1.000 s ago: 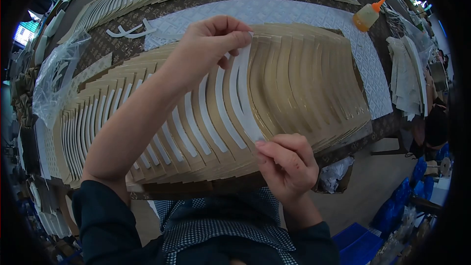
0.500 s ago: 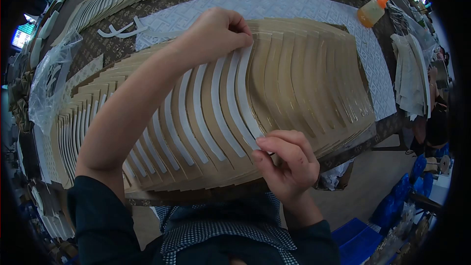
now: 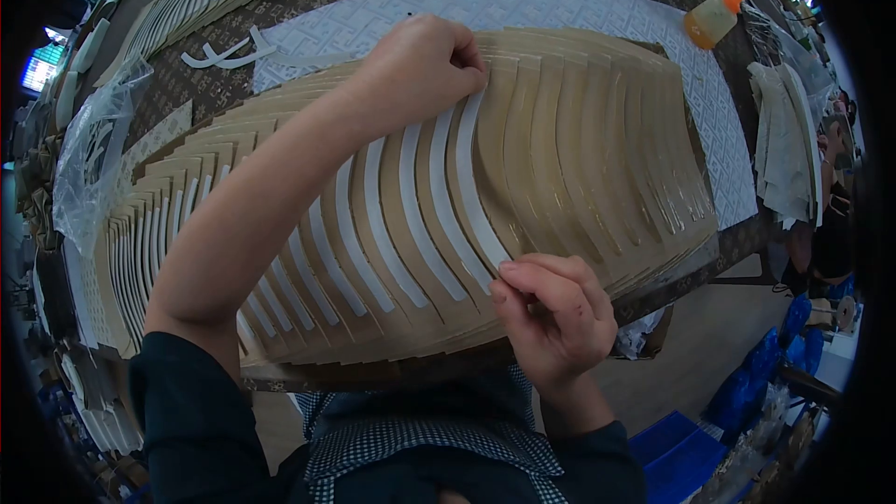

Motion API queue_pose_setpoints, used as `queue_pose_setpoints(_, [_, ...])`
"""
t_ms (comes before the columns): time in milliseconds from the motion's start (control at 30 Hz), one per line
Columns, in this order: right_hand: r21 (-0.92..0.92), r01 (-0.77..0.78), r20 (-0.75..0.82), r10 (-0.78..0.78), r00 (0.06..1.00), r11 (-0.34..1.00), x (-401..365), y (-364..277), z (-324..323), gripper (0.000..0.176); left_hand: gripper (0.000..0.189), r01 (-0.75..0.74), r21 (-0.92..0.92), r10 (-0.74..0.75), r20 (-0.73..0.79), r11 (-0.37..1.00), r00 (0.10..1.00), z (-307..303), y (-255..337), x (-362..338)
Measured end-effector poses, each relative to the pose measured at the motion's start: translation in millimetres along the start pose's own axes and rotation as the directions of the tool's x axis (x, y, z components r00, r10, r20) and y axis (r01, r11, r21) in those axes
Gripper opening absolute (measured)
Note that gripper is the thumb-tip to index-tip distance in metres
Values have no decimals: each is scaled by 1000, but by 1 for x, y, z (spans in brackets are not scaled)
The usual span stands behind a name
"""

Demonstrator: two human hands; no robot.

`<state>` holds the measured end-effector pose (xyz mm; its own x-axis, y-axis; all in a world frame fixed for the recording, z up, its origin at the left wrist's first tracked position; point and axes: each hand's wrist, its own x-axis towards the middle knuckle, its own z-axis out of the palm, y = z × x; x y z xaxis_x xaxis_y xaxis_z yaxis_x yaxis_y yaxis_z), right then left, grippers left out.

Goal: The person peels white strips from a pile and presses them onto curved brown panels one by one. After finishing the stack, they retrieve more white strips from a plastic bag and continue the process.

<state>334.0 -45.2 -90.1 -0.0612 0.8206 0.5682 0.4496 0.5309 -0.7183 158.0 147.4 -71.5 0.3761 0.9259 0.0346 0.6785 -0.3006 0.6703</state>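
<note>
My left hand (image 3: pixel 425 70) is at the top edge of a fanned stack of brown curved pieces (image 3: pixel 583 140), its fingers pinched on the upper end of a curved white strip (image 3: pixel 466 163). Near the front edge of the stack, my right hand (image 3: pixel 560 313) has thumb and forefinger closed at the strip's lower end. The strip lies along the edge of one brown piece. More white strips run along the pieces to its left, partly covered by my left forearm. Pieces on the right show shiny lines and no white strips.
A bottle with an orange nozzle (image 3: pixel 714 19) lies at the back right on a pale patterned sheet (image 3: pixel 728 145). Loose white strips (image 3: pixel 229 56) lie at the back left, near clear plastic (image 3: pixel 93 154). Another fanned stack (image 3: pixel 210 14) spans the far side.
Both hands have shifted slightly to the right, with the white strip between them. The strip's lower end now lies a little farther right.
</note>
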Motion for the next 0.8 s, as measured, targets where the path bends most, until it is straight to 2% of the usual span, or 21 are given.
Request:
queue_pose_setpoints(67, [-36,13,-14,-14,1000,999,-1,1,0,26,18,-7,19,7,-16,1000,1000,1,1,-1])
queue_pose_setpoints(267, [-170,15,49,-7,999,985,0,0,-7,27,13,-90,277,136,-150,957,979,12,6,-12])
queue_pose_setpoints(367, [-202,17,62,-4,998,979,-1,1,-7,29,11,-132,347,204,-179,929,962,16,9,-19])
queue_pose_setpoints(467, [-248,5,65,12,998,969,-3,2,-8,30,11,-166,405,233,-122,899,965,13,11,-29])
queue_pose_setpoints(800, [-277,-4,87,29,996,961,-1,5,-10,30,11,-251,350,281,-35,902,959,8,11,-64])
